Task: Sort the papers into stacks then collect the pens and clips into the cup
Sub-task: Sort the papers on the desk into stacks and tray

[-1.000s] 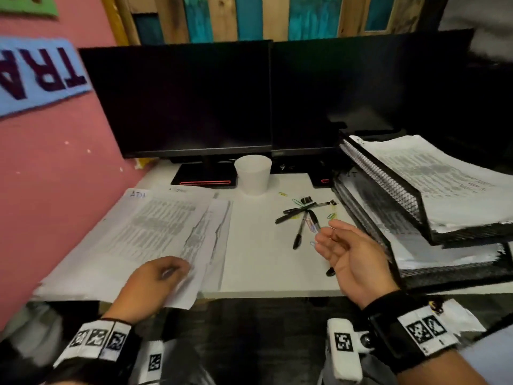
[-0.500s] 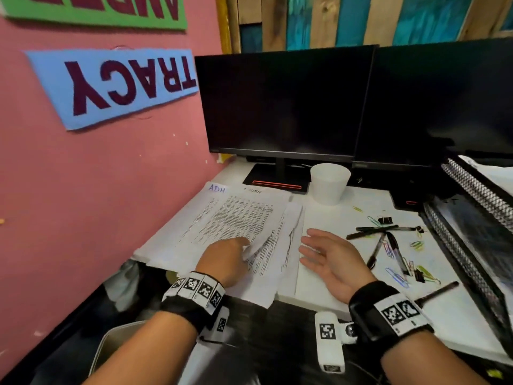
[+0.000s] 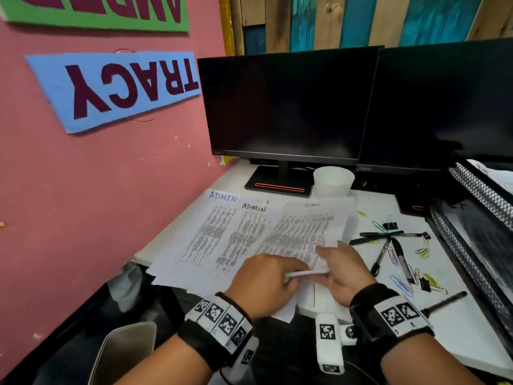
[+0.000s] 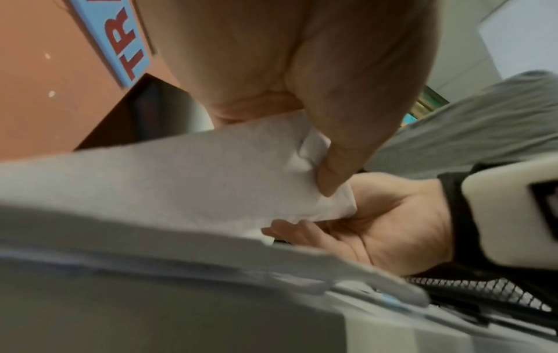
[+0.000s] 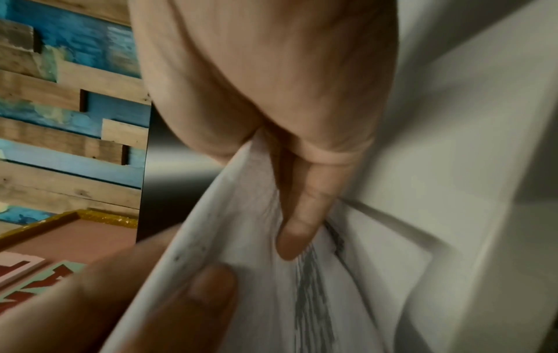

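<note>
At the near edge of the white desk [image 3: 458, 337], you had both hands on the same printed sheet [image 3: 302, 234]: your left hand [image 3: 261, 284] pinched its near edge between thumb and fingers, and your right hand [image 3: 347, 273] gripped the same edge just beside it, thumb on top and fingers curled beneath. The sheet's near edge was lifted and crumpled between them, while its far end lay over two other papers headed "ADMIN" [image 3: 222, 234], fanned out along the desk's left edge by the pink wall [image 3: 111, 190]. A white cup [image 3: 333, 181] stood upright toward the desk's far edge, just beside the monitor stand [image 3: 280, 184]. Black pens [image 3: 383, 240] lay crossed toward the right side of the desk, with coloured paper clips [image 3: 399, 283] and black binder clips [image 3: 390, 225] scattered among them; one more pen [image 3: 444, 302] lay apart near the front edge. Black mesh trays [image 3: 472, 245] holding paper stood at the desk's right edge. The left wrist view showed your thumb [image 4: 347, 148] pressed onto the sheet's corner.
</note>
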{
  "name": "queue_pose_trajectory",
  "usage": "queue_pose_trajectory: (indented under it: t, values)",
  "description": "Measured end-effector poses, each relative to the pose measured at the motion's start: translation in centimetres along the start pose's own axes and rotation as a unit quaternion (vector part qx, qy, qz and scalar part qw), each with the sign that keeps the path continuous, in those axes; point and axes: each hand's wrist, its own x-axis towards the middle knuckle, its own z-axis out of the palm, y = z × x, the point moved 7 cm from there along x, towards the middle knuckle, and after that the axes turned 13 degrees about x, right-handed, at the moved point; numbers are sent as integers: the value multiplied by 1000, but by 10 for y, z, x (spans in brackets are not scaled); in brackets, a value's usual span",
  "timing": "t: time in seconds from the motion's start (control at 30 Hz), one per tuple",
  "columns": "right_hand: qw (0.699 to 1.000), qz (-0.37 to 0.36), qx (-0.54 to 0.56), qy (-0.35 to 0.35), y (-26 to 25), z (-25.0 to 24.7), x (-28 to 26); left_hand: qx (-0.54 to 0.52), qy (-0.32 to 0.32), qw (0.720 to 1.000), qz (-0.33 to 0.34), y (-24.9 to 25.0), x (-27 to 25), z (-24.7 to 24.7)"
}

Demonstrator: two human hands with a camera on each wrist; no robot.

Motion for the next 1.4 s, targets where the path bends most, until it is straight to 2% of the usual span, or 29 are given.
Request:
queue_pose_trajectory:
  t: [0.1,0.27,0.33,0.43,0.57,0.67,0.8,0.87,0.93,1.03,1.13,1.27,1.4]
  values:
    - [999,-22,-32,38,-14,-23,2,-4,-53,999,-12,-16,-3,9]
    - [994,-63,-53,72,-46,-56,-2,90,-229,969,7,-51,-25,41]
    - [993,-72,-59,77,-55,-63,-4,91,-237,967,2,-61,-31,44]
    - [994,-67,-35,84,-65,-70,-12,46,-202,978,-17,-70,-29,34]
    - [993,-68,-30,95,-69,-79,-10,-98,-144,974,-143,-96,-22,11]
    - [991,-67,-25,114,-69,-91,-2,-198,-32,949,-242,-119,-22,-12]
    - [991,-59,-25,117,-69,-97,-1,-227,157,902,-332,-145,-29,-48]
    - [993,-52,-18,101,-67,-91,-5,-229,204,897,-317,-141,-27,-63]
    - [996,-44,-18,80,-62,-78,-8,-216,196,917,-272,-119,-21,-69]
    - [998,-28,-23,54,-49,-58,-8,-186,131,958,-172,-69,-9,-59]
    - [999,-17,-9,26,-34,-37,-7,-144,28,986,-76,-24,2,-34]
    - [999,-18,27,8,-28,-17,-13,-65,-36,997,11,19,6,-10]
    - [999,-28,-22,1,-23,-17,-11,-45,-64,995,58,29,6,6]
